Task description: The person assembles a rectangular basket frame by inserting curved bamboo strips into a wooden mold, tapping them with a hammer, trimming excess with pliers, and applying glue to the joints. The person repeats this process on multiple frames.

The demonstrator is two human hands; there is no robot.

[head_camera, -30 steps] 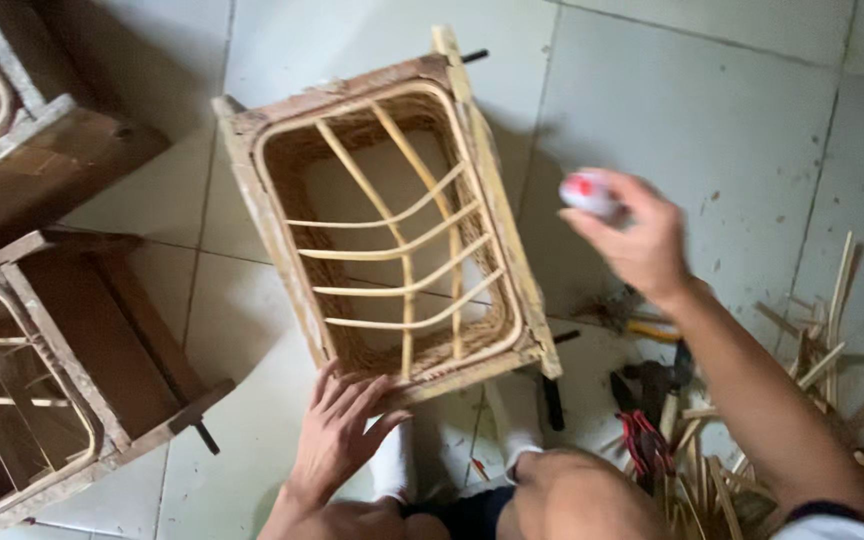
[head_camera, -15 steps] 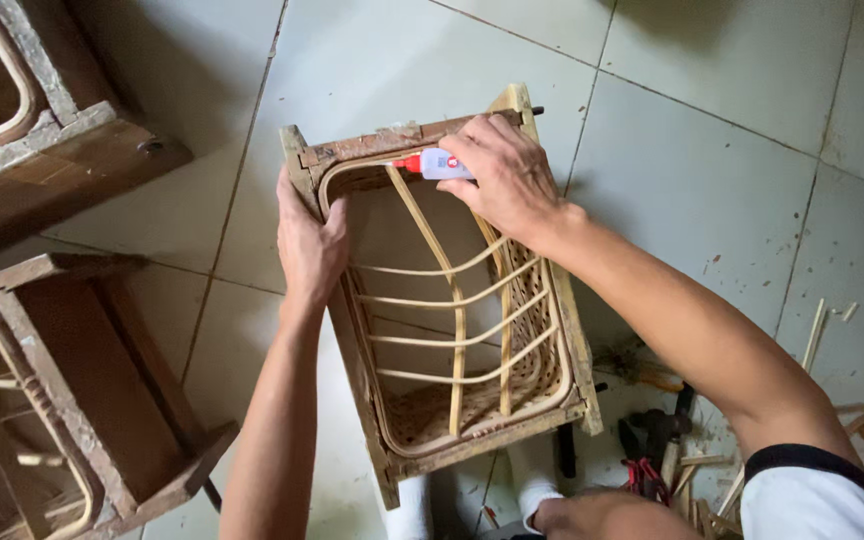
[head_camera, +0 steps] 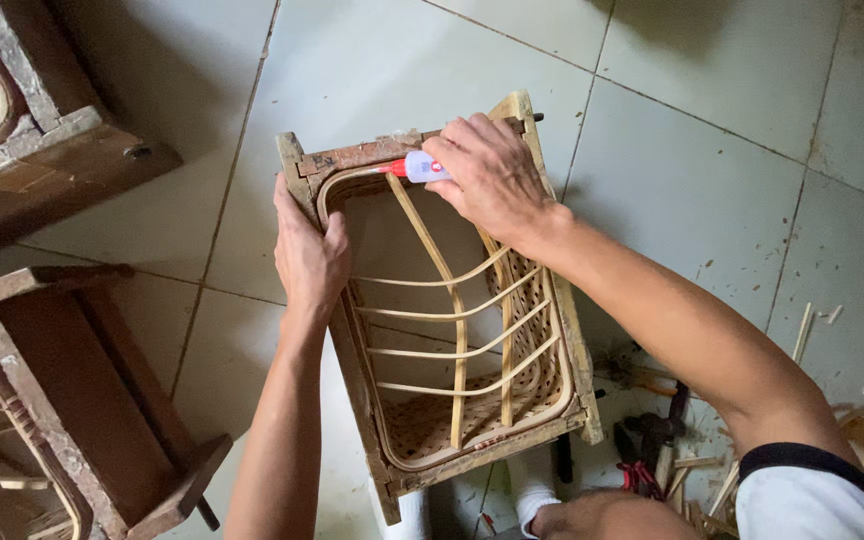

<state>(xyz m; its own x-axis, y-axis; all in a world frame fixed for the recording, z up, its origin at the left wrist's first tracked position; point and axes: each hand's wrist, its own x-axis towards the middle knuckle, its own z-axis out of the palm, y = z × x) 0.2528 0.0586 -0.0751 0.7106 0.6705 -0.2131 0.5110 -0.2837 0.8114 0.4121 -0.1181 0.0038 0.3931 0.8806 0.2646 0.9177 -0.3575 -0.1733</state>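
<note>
A wooden frame [head_camera: 344, 160] with bent rattan strips [head_camera: 452, 340] across its opening stands on the tiled floor between my arms. My left hand [head_camera: 307, 250] grips the frame's left rail near the top corner. My right hand [head_camera: 492, 175] holds a small white glue tube with a red nozzle [head_camera: 414, 166]. The nozzle tip touches the inner top edge of the frame where a rattan strip meets the wood. Woven cane [head_camera: 432, 425] shows inside the frame's lower part.
Two other wooden frames lie at the left, one at the top [head_camera: 32, 150] and one at the bottom [head_camera: 62, 400]. Rattan offcuts [head_camera: 812, 330] and a red-handled tool [head_camera: 637, 470] lie on the floor at the lower right.
My left hand went from the frame's near edge up to its left rail. My right hand brought the glue tube from the right side onto the frame's top inner edge.
</note>
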